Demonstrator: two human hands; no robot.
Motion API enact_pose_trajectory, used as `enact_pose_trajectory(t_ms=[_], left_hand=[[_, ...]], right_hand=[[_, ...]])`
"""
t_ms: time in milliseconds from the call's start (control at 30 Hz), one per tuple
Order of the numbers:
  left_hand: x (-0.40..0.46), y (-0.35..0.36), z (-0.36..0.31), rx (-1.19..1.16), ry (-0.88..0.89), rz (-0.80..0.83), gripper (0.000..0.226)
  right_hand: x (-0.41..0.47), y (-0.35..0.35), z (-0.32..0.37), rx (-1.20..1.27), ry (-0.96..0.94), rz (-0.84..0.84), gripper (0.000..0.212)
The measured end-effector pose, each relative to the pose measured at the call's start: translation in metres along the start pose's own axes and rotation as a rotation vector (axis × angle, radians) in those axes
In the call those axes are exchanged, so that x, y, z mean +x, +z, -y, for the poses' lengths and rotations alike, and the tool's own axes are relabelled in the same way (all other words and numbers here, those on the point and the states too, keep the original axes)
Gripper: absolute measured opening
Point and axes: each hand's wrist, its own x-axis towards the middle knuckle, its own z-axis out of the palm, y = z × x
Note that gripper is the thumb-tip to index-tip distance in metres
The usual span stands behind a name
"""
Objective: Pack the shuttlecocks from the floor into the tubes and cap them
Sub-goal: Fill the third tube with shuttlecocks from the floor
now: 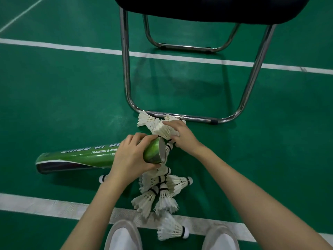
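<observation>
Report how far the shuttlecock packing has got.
Done: nothing visibly capped. In hand: left hand grips the green tube near its open end; right hand holds a shuttlecock at the mouth. Left: loose shuttlecocks on the floor; no cap in view.

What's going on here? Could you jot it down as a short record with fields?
place: green court floor with white lines
left hand: grips the green tube near its open end, tube lying on the floor
right hand: holds a shuttlecock just beyond the tube mouth
loose shuttlecocks: a cluster on the floor below the hands
nearby: metal-framed chair
cap: none visible
</observation>
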Motion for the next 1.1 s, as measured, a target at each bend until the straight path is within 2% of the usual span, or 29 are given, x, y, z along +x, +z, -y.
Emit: enact_pose_trajectory(t_ms=[100,233,400,533,600,700,800,967,1100], left_hand=[[0.001,-0.002,0.0,0.013,0.004,0.044,0.082],[0.002,-0.004,0.0,-0.008,-0.016,0.091,0.082],[0.0,-0.005,-0.006,-0.015,-0.069,0.192,0.086],[-0.003,-0.004,-0.006,-0.011,-0.099,0.26,0.09],[-0.005,-0.004,-0.005,-0.027,-0.117,0.254,0.09],[-0.011,-0.006,-0.001,-0.02,-0.17,0.232,0.09],[-0.018,-0.007,0.0,-0.041,-0.216,0.212,0.092],[-0.021,-0.008,-0.009,-0.052,-0.232,0.196,0.092],[-0.023,-0.009,-0.013,-0.038,-0.233,0.205,0.09]], right_hand=[[0.005,0.0,-0.002,-0.053,-0.002,0.012,0.052],[0.0,-0.004,-0.006,-0.073,0.004,-0.147,0.031],[-0.009,-0.003,-0.016,-0.278,-0.031,-0.283,0.004],[-0.01,-0.006,-0.016,-0.392,-0.124,-0.346,0.005],[-0.013,-0.007,-0.01,-0.326,-0.112,-0.363,0.006],[-0.031,-0.008,0.004,0.033,0.067,-0.361,0.003],[-0.058,-0.009,0.009,0.245,0.056,-0.368,0.005],[-0.078,-0.008,0.01,0.394,0.022,-0.407,0.008],[-0.081,-0.007,0.007,0.459,0.059,-0.512,0.017]])
